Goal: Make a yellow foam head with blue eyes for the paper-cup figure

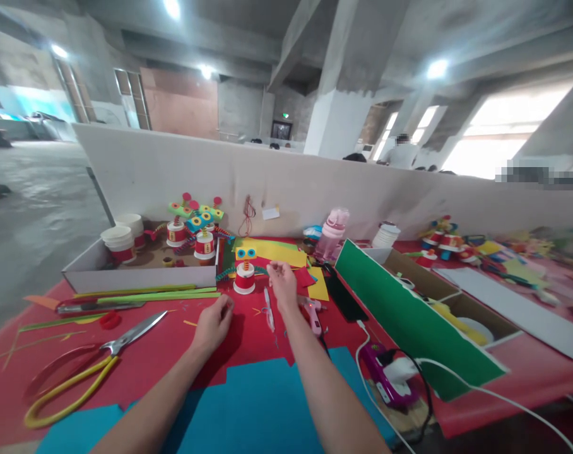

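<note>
A small paper-cup figure (244,279) with a yellow head, round blue eyes and coiled arms stands upright on the red table cover (168,340). My right hand (281,280) is just right of it, fingers bent together near the end of one coiled arm; whether they grip it is too small to tell. Lower left of the figure, my left hand (216,320) rests over the table with its fingers curled in, and anything between them is hidden. Between the hands lies a slim white tool (269,310). A pink glue gun (313,315) lies beside my right wrist.
Large scissors (120,340) lie at left, below a white box (144,279) holding cups and similar figures. Blue sheets (248,410) cover the front edge. A black phone (346,296), purple power strip (385,378) with cables and a green-sided box (409,321) stand at right.
</note>
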Demonstrator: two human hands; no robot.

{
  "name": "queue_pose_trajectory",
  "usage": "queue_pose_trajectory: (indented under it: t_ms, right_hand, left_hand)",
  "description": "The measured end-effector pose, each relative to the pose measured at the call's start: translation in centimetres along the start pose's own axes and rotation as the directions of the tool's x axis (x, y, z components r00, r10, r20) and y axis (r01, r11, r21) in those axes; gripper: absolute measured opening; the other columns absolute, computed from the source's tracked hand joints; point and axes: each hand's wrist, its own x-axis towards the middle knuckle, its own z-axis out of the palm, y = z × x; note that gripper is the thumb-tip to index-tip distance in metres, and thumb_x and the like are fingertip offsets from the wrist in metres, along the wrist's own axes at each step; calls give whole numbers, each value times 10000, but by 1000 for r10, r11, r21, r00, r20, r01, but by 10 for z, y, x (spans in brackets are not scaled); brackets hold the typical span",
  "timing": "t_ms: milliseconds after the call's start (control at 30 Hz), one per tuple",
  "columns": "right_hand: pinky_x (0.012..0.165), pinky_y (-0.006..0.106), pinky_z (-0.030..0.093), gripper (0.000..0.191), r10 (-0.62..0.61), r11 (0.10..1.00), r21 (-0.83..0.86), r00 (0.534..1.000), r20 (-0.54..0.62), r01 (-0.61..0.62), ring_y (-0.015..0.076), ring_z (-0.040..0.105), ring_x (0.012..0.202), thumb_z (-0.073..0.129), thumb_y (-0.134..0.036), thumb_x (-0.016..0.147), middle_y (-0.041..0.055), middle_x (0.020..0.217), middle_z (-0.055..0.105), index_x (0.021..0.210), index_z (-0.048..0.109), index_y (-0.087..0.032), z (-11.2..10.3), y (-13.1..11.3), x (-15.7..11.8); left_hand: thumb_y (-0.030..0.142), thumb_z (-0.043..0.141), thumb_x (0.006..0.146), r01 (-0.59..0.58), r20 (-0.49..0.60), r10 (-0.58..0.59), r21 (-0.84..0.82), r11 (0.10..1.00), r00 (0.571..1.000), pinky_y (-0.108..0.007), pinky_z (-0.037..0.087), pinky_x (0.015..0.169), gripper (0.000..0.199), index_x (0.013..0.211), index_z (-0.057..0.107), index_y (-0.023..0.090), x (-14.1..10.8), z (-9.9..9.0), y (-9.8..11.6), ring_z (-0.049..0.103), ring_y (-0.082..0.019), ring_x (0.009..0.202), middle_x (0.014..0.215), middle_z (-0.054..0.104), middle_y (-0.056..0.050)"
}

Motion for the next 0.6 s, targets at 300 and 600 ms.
queue_pose_trajectory:
  t_ms: [300, 600]
  right_hand:
    - [436, 196, 254, 425, 55, 998, -16, 955, 291, -53, 60, 347, 498, 721, -458, 589, -58, 627, 497, 862, 624, -148, 12, -2, 56]
    - [476, 210, 240, 353, 14, 996, -85, 938, 345, 17, 65, 320, 495, 717, -473, 576, -71, 528, 438, 642, 570, -159, 22, 5, 68]
  left_hand:
    - [198, 390, 804, -30, 96, 31, -10, 999, 995, -230, 341, 600, 93, 737, 451, 222, 1, 7, -6, 536, -151, 620, 660, 565, 2]
    - [203, 399, 814, -29, 118, 30, -6, 1000, 993, -224, 334, 594, 107, 739, 474, 213, 0, 6, -2, 518, -139, 604, 649, 555, 10]
